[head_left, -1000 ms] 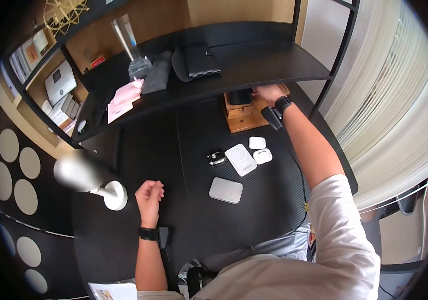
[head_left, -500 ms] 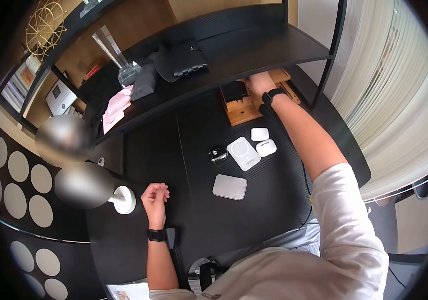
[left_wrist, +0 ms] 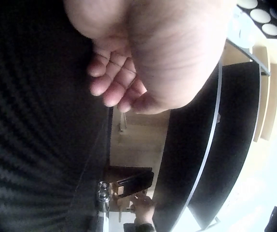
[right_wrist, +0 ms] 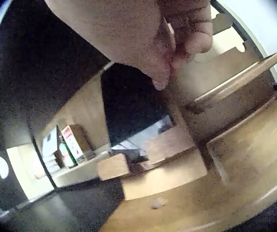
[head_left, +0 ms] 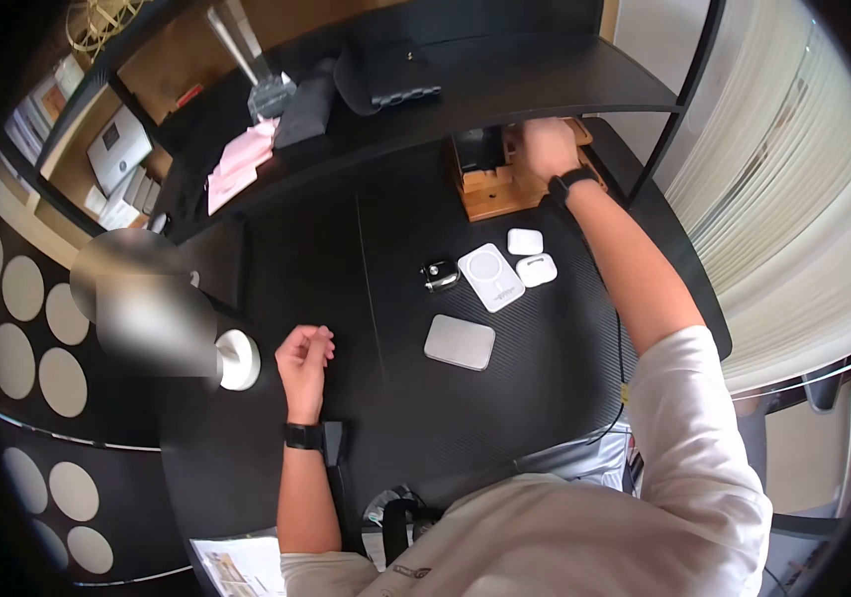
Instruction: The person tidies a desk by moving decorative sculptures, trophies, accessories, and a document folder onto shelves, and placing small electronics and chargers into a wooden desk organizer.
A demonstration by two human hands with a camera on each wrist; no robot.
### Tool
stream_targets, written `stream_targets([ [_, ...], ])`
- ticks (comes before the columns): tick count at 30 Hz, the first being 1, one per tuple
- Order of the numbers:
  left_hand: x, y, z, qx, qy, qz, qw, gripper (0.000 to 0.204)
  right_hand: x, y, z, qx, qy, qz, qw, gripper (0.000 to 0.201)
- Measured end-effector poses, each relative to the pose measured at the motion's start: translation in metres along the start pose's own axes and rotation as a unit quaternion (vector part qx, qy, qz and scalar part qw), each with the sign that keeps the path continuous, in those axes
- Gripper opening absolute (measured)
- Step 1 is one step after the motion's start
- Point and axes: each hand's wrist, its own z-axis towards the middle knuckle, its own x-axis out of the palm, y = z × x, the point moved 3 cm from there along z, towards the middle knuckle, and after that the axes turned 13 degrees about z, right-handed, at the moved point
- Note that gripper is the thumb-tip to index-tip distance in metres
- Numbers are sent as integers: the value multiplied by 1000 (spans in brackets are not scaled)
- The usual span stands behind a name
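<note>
Wooden brown desk stand is sitting upper right, under the right hand; its grip is unclear. The left hand is resting loosely curled.

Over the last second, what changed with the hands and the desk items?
The right hand, which was under the shelf edge at the wooden stand, has drawn slightly back and now sits over the stand's right part; whether it grips anything is unclear. The left hand stayed loosely curled on the desk. The silver pad, white charger and two small white cases did not move.
</note>
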Motion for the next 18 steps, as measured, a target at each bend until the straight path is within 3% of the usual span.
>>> stream_targets([
  [2,1,1,0,3,-1,-9,1000,16,-21,20,-33,-14,27,203,979,23],
  [4,0,2,2,5,4,-2,1000,17,-24,38,-72,-122,154,222,955,37],
  [6,0,5,2,8,1,-12,1000,17,-34,59,-117,-229,219,219,923,64],
  [8,0,4,2,19,3,4,1000,17,-29,67,-143,-217,291,192,912,87],
  [10,0,2,2,25,7,12,1000,16,-18,63,-145,-235,280,175,914,90],
  [12,-1,3,2,-8,6,1,1000,16,-17,63,-136,-232,346,194,888,89],
  [14,0,2,1,1,8,-11,1000,16,-18,60,-136,-238,295,211,901,85],
  [18,0,6,3,-3,-3,-10,1000,16,-49,50,-122,-138,241,314,908,83],
])
